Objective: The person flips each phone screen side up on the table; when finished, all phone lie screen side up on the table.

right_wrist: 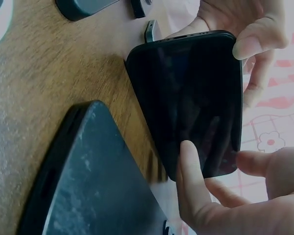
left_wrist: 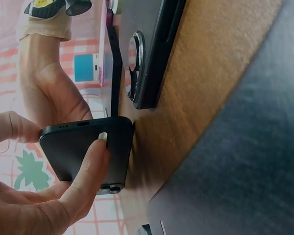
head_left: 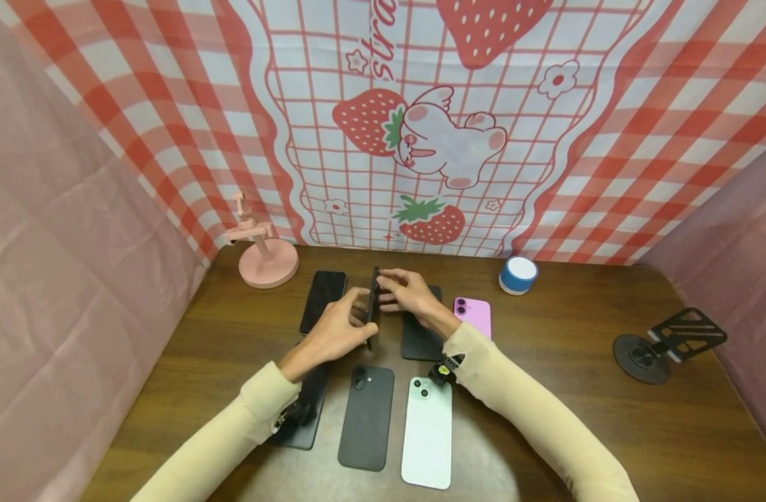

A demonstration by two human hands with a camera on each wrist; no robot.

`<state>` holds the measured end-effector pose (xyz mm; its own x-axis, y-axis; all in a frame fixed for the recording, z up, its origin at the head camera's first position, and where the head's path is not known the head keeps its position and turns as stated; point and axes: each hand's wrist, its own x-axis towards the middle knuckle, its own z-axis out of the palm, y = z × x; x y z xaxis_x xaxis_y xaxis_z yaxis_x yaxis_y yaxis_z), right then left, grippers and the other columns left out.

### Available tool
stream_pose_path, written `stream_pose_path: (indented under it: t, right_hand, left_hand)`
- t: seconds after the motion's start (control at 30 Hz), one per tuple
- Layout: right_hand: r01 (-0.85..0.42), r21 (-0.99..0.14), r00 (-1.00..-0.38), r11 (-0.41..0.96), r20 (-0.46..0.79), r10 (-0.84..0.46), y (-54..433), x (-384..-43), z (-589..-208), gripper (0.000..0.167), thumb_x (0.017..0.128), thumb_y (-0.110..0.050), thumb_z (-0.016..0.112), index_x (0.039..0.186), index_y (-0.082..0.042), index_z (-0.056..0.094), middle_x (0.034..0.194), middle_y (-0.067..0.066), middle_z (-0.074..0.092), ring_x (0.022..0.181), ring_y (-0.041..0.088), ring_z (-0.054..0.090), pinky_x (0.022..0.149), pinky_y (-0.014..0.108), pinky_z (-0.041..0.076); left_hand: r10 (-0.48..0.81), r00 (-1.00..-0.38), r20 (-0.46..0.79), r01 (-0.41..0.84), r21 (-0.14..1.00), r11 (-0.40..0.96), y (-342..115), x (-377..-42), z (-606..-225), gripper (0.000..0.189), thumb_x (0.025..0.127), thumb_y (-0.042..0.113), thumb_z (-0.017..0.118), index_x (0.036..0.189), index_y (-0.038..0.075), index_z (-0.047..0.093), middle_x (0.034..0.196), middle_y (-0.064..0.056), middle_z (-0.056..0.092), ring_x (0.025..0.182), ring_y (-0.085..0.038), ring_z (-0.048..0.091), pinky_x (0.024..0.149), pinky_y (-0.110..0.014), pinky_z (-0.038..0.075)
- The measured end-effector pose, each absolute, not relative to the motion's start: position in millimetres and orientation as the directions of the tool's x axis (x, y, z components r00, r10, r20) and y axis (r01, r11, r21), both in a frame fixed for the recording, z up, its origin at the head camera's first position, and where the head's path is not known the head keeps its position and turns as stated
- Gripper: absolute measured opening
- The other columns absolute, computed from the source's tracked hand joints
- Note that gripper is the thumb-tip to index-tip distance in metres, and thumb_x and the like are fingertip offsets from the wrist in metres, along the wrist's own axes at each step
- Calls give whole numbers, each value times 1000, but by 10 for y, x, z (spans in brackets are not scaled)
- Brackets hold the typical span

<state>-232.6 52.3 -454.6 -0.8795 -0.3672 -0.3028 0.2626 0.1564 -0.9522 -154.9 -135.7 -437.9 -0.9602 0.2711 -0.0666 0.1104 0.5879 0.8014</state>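
A black phone (head_left: 374,300) stands on its long edge between my two hands, just above or at the table. My left hand (head_left: 339,326) holds its near end, thumb on the upper edge and a finger on its back (left_wrist: 71,156). My right hand (head_left: 411,294) grips the far end, with a finger against the dark screen (right_wrist: 201,98) and the thumb on the edge. Another black phone (head_left: 418,343) lies partly under my right hand. To the left, a dark-screened phone (head_left: 324,300) lies flat beside my left hand.
A dark grey phone (head_left: 366,425), a pale green phone (head_left: 427,439) and a black phone (head_left: 308,425) under my left sleeve lie nearer. A pink phone (head_left: 477,317) lies at right. Around stand a pink stand (head_left: 266,265), a blue-and-white cylinder (head_left: 517,277) and a black stand (head_left: 643,359).
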Motion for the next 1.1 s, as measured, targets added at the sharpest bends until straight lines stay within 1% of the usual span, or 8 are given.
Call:
stream_pose_path:
  t: [0.17,0.33,0.5,0.63,0.73,0.9,0.97,1.1]
  right_hand:
    - [259,-946,-868,195,-316,-383,515,-2314,-4550,50,109,-26,56,154,-7,47,144,24,59,123,38,69,96,42,61]
    - [252,-939,-864,233,-327,-383,507,-2293,-4533,52,107,-28,60,153,-7,48,142,25,60,121,39,69,93,41,62]
    - [254,-933,-868,255,-336,-365,501,-2300,-4538,54,105,-28,64,151,-4,49,140,26,61,114,38,72,86,38,64]
    - [239,-926,-876,293,-336,-346,491,-2298,-4529,57,102,-28,68,150,-3,50,137,26,64,106,34,74,82,36,64]
    - [217,-918,-886,333,-328,-327,474,-2297,-4524,59,100,-30,71,149,-3,51,132,25,66,99,29,75,79,34,64]
    - [201,-894,-894,400,-334,-297,438,-2293,-4488,62,98,-33,74,149,-5,53,133,22,66,97,27,75,75,33,64]
    - [202,-882,-894,425,-343,-287,425,-2287,-4474,64,97,-34,75,150,-7,53,135,21,65,96,26,75,74,33,64]
    - [201,-858,-897,472,-355,-262,406,-2283,-4469,67,94,-37,78,150,-9,53,137,19,65,89,23,77,70,31,64]
  left_hand:
    - [259,-963,-71,94,816,571,-1368,-1547,-4382,60,94,18,68,150,10,48,127,-18,71,96,-26,76,82,-42,62]
    - [257,-962,-95,62,837,543,-1404,-1552,-4394,61,94,16,68,151,8,46,130,-22,68,93,-26,76,78,-40,62]
    - [258,-958,-123,30,854,519,-1457,-1555,-4404,62,96,14,67,153,8,45,133,-24,66,90,-26,77,76,-39,62]
    - [279,-951,-135,13,883,470,-1495,-1546,-4404,63,96,11,65,155,5,43,131,-27,64,84,-26,77,75,-42,63]
    - [277,-953,-125,15,891,454,-1518,-1548,-4401,63,94,9,66,153,2,46,125,-27,65,84,-27,77,73,-41,62]
    - [252,-960,-120,8,891,453,-1556,-1591,-4411,62,89,4,65,149,1,51,112,-20,63,90,-28,76,72,-35,61]
    - [244,-962,-126,-4,895,446,-1565,-1606,-4413,62,88,2,64,149,0,51,108,-18,61,90,-27,75,73,-38,62]
    - [250,-958,-141,-20,901,434,-1586,-1616,-4407,64,87,-2,63,149,-4,50,107,-19,58,93,-29,76,77,-43,64]
